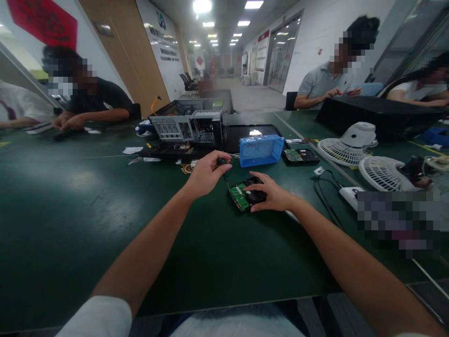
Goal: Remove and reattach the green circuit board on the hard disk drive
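A hard drive [239, 196] lies on the green table with its circuit board facing up. My right hand [268, 193] grips its right side, the thumb and fingers wrapped about the edges. In my left hand [209, 173] is a screwdriver [226, 177], held upright with the fingers closed round its dark handle. The thin shaft points down at the drive's left corner; whether the tip touches a screw is too small to tell. Just behind the drive, a blue plastic bin [261, 150] rests on its side, and a second hard drive [300, 157] lies to its right.
An opened computer case [187, 128] stands behind my left hand, with paper scraps nearby. On the right are white fan parts [345, 145], a black cable and a power strip [351, 199]. A black box [379, 114] sits farther back. Other people sit at both far sides.
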Motion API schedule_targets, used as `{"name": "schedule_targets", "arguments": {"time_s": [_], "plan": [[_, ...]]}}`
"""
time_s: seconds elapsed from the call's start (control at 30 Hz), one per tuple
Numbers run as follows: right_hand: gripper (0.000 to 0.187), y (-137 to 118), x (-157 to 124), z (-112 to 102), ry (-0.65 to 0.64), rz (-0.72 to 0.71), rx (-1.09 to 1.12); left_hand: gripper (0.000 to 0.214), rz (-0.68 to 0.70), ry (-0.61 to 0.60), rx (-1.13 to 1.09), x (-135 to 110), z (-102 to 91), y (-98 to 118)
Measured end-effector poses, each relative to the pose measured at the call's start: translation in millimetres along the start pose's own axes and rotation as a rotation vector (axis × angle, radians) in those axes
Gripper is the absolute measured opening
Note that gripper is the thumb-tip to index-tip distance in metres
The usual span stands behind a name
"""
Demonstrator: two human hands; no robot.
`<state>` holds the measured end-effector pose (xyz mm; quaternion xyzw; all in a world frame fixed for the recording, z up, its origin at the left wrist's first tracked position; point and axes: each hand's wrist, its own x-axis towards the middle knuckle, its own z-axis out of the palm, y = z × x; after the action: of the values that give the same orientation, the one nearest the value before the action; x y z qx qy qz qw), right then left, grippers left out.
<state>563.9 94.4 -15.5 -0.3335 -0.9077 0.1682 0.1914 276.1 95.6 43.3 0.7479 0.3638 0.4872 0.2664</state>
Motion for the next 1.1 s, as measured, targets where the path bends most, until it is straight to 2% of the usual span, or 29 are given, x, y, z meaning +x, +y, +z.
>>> {"name": "schedule_targets", "arguments": {"time_s": [0.3, 0.63, 1.1], "plan": [[0.065, -2, 1, 5, 0.027, -0.014, -0.039, 0.022, -0.032, -0.022, 0.066, -5, 14.9, 0], [0.065, -4, 1, 7, 0.044, -0.015, -0.032, 0.02, 0.019, 0.079, 0.089, -5, 10.6, -1], [0.065, -4, 1, 8, 0.046, -0.008, -0.029, 0.021, 0.009, 0.051, 0.113, -5, 12.5, -5]]}}
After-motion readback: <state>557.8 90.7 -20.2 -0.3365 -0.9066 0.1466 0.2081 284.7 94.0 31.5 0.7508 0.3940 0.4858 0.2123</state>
